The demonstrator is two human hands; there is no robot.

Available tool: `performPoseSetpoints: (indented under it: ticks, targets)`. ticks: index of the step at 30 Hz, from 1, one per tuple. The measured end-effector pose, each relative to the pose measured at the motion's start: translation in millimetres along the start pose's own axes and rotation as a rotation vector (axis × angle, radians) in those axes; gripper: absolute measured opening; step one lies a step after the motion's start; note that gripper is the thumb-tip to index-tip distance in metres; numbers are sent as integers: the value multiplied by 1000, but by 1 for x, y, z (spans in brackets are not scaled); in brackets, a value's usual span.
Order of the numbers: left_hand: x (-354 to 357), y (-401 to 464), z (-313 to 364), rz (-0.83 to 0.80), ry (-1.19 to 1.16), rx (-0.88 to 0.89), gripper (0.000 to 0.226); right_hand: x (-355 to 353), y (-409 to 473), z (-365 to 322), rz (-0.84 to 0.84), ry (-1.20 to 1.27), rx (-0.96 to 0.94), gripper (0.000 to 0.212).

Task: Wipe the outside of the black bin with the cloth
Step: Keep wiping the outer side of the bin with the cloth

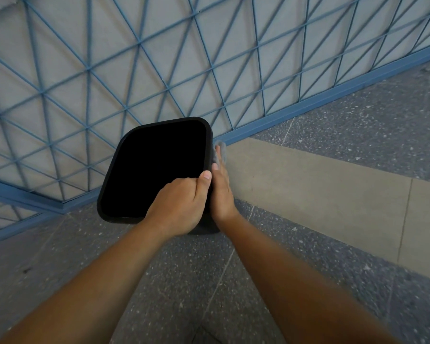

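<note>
The black plastic bin with rounded square rim (114,170) is standing on the speckled grey terrazzo floor (209,281), just beside the blue metal lattice railing (134,58), its dark opening facing up toward the camera. The left hand (181,204) is curling over the near right corner of the rim, fingers closing around the edge and thumb lying along the top, steadying the bin. The right hand (221,192) is lying flat against the outside of the bin's right wall, fingers stretched out straight and pressing the pale grey cloth (221,151) against that wall; only a small blurred fold of the cloth is showing past the fingertips, near the far right corner.

Judging from this, the wiping is under way on the right side, with the stroke reaching toward the far corner. Whether that wall is already clean is not showing, since the outside faces are almost wholly hidden from this high view. The left, far and near walls appear to be waiting for the cloth, so much of the job is probably remaining
</note>
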State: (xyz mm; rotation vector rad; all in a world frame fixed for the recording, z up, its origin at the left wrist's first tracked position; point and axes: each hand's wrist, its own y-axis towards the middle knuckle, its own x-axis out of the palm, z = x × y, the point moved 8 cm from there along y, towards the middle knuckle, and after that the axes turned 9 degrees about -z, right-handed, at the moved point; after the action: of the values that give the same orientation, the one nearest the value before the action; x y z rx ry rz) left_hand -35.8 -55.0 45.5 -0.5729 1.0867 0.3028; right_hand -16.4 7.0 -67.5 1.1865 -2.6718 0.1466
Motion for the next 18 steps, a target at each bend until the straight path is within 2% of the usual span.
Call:
performPoseSetpoints:
  ticks: [3,5,8,11,13,16,18]
  targets:
    - [-1,-1,1,1,-7,15,55,13,-33,5,-17,64,-128,50]
    - [0,-1,3,-5,2,5,56,8,-28,22,-21,78,-76,54]
    - [0,0,2,0,13,-1,58,-5,0,11,27,11,23,73]
    - [1,-1,-1,-4,-8,18,58,9,-17,-6,-1,44,-84,54]
    - [0,-2,0,-6,0,19,58,11,-32,12,10,73,-130,50]
    - [-1,-2,2,10,23,7,60,-2,-9,50,26,63,47,70]
    - [0,-2,1,10,19,13,59,-7,4,46,23,39,107,83]
